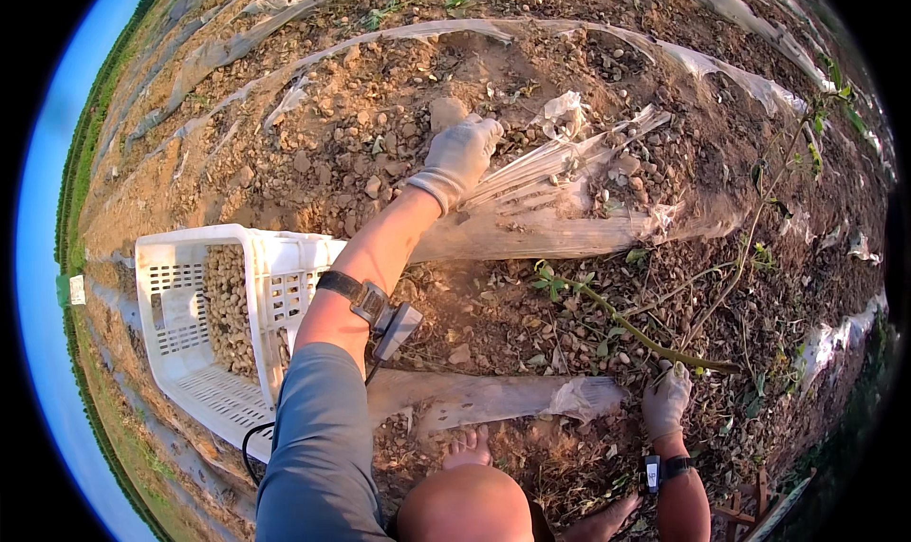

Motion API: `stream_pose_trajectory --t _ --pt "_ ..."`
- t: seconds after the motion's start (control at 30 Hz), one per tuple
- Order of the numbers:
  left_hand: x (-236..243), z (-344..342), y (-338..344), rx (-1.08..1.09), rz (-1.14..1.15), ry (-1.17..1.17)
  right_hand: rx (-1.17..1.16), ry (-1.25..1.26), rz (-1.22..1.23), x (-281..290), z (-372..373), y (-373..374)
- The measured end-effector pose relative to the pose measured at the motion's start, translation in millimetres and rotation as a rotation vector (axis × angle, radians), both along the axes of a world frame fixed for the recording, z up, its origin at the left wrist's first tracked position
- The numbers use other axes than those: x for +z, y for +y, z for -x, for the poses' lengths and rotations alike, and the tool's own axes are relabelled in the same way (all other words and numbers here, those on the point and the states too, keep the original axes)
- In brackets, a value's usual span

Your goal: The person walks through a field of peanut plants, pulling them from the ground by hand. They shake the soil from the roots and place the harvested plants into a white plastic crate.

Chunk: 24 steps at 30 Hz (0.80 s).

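My left hand [459, 155], in a pale work glove, reaches out over the loose soil with its fingers curled closed. What lies in its grasp, if anything, is hidden. A brown clod [446, 115] sits by its knuckles, and pleated clear plastic film [541, 177] stretches rightward from beside the wrist. Low on the right, my gloved right hand [667, 401] is closed next to the thick end of a green plant stem [645, 333]. Whether it grips the stem or something small, I cannot tell.
Left of my left arm, a white slatted plastic crate [195, 390] lies tilted, with many small tan rounded pieces [228, 305] inside. Another film strip [493, 400] crosses near my bare foot [468, 447]. Branching stalks [759, 210] rise at the right. Clods and small stones [372, 183] cover the ground.
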<state>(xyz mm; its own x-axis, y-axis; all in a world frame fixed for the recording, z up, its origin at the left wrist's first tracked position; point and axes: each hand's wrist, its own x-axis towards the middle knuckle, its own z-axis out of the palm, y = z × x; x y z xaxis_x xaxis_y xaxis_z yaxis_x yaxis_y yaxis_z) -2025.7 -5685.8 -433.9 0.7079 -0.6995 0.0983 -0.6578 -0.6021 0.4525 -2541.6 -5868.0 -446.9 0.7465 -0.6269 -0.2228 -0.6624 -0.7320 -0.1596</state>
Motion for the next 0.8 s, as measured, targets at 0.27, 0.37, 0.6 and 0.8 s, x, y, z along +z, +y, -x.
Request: stream_pose_trajectory --t 0.27,0.37,0.6,0.8 --pt "-23 12 -26 0.098 -0.495 -0.184 0.037 -0.082 0.016 -8 2 -2" --pt "-13 20 -28 0.177 -0.506 -0.135 0.0 -0.078 0.023 -5 4 -2" --pt "-18 12 -20 0.169 -0.364 -0.224 -0.003 -0.049 0.004 -12 4 -4" --pt "9 30 -90 -0.011 -0.004 -0.179 -0.026 -0.031 -0.014 -14 7 -6"
